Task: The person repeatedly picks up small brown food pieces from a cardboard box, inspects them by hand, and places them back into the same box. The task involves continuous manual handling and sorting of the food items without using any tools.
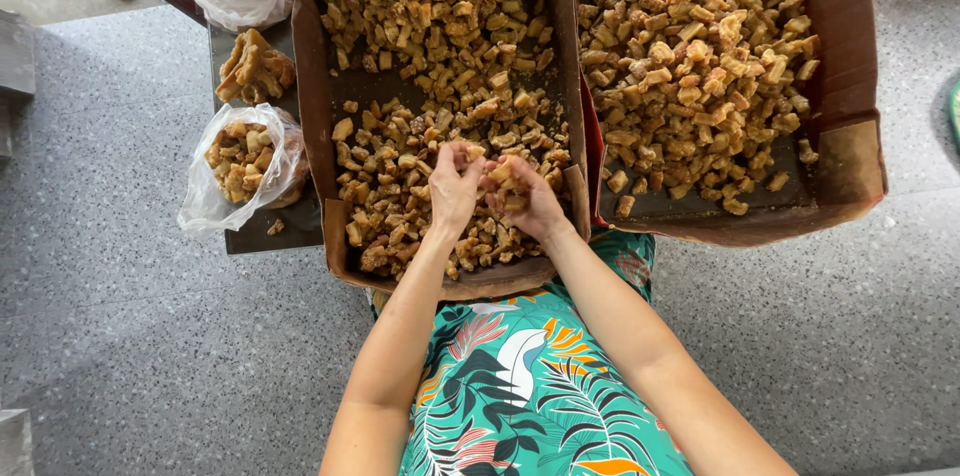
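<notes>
**Two hands in a box of golden chunks**

Both hands meet over the near cardboard box (318, 86). The left hand (455, 186) has its fingers curled narrowly around small pieces; the right hand (525, 198) pinches a crisp chunk (503, 174) — rough, puffed, irregular. Similar brown pieces fill a second box (850, 56) and thin plastic bags (205, 206) alongside.

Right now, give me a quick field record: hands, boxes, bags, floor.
left hand: over near box, fingers curled on brown pieces
right hand: beside it, holding a clump of fried pieces
near box: cardboard, partly filled
second box: to the right, fuller
plastic bags: two open bags on the left, pieces inside
loose pile: between the bags
floor: grey speckled
</notes>
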